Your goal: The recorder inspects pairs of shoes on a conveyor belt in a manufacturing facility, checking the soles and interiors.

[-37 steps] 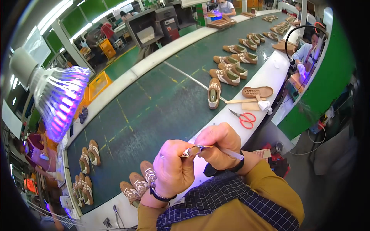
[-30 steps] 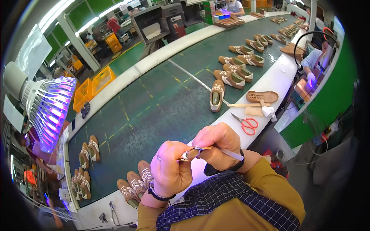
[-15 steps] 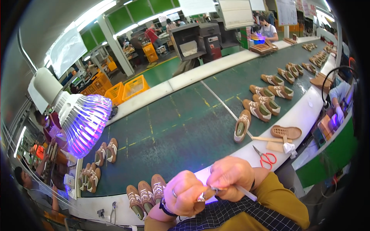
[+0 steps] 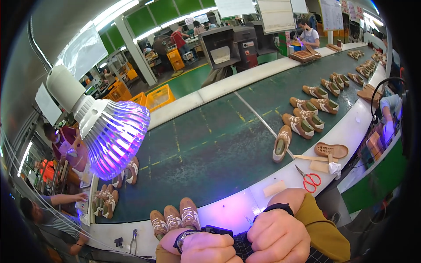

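Observation:
Both my hands are low in front of my lap, side by side with a gap between them. My left hand point(image 4: 209, 248) is closed with its knuckles up, and its fingertips are hidden. My right hand point(image 4: 279, 236) is closed too; a thin bluish clear tip point(image 4: 249, 220) shows by its knuckles, and the rest of what it grips is hidden. Just left of my hands, three brown shoes point(image 4: 189, 213) with white laces stand on the belt's near edge. Red-handled scissors point(image 4: 311, 181) lie on the white ledge to the right, beside a pale rectangular piece point(image 4: 274, 188).
A lit lamp point(image 4: 115, 136) hangs at the left over the green belt point(image 4: 210, 153). Several brown shoes point(image 4: 299, 125) stand at the right, near a tan sole point(image 4: 332, 150). Pliers point(image 4: 133, 241) lie at lower left. A co-worker's arm point(image 4: 70, 198) reaches toward the belt's left end.
My hands have dropped toward my lap and moved apart; the pale tube seen in my right hand is now mostly hidden. The pale piece has come into view. A co-worker's arm has stretched out at left.

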`<move>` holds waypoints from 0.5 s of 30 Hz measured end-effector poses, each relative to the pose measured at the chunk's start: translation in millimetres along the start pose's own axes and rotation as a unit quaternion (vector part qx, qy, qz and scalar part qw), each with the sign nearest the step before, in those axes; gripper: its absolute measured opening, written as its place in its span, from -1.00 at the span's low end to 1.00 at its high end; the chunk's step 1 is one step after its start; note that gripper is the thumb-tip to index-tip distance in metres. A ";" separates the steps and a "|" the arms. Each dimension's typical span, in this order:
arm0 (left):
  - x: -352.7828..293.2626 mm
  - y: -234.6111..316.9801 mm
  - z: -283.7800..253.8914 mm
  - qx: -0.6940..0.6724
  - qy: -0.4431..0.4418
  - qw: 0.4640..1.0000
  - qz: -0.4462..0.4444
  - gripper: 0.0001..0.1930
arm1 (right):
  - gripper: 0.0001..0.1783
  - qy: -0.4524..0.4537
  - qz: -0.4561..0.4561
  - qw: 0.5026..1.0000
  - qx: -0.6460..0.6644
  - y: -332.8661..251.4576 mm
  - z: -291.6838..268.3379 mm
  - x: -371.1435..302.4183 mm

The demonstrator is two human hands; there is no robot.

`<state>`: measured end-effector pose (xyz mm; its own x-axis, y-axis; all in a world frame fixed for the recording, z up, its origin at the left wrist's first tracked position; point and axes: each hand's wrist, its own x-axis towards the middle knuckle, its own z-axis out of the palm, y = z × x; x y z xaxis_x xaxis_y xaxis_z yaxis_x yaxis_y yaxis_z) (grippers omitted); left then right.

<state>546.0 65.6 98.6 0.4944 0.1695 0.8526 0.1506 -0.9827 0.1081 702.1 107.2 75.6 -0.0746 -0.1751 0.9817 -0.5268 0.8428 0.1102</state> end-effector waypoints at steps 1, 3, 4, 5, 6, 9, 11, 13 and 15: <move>-2.0 -1.9 -2.2 -0.015 0.006 1.000 0.018 -0.70 | -0.89 0.004 -0.003 1.000 -0.005 0.1 4.0 1.2; -5.9 -3.7 -5.7 -0.035 0.009 0.999 0.037 -0.72 | -0.90 0.009 -0.006 1.000 -0.014 0.9 12.1 3.5; -7.6 -3.1 -4.9 -0.049 0.045 0.997 0.043 -0.74 | -0.91 0.010 -0.012 1.000 -0.011 1.5 16.1 4.6; -9.6 -2.1 -4.4 -0.064 0.080 0.994 0.047 -0.75 | -0.92 0.011 -0.017 1.000 -0.008 1.5 20.7 5.5; -11.3 -2.1 -4.2 -0.069 0.078 0.993 0.049 -0.75 | -0.92 0.012 -0.017 1.000 -0.014 1.9 24.6 6.7; -15.5 -0.9 -8.5 -0.125 0.103 0.986 0.050 -0.77 | -0.94 0.029 -0.032 0.999 -0.032 2.2 36.0 9.1; -14.8 -0.3 -15.3 -0.157 0.090 0.982 0.056 -0.80 | -0.95 0.023 -0.045 0.998 -0.034 2.3 41.2 10.2; -15.3 -8.3 -24.6 -0.198 0.057 0.975 0.080 -0.82 | -0.96 0.032 -0.047 0.997 -0.045 2.3 48.3 9.9; -16.9 -15.6 -27.6 -0.234 0.027 0.967 0.101 -0.84 | -0.96 0.039 -0.050 0.997 -0.052 3.9 54.7 10.1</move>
<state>511.6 76.0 96.6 0.4261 -0.0211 0.9044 -0.3547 -0.9236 0.1456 653.1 80.9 77.4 0.0424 -0.2229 0.9739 -0.4370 0.8725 0.2187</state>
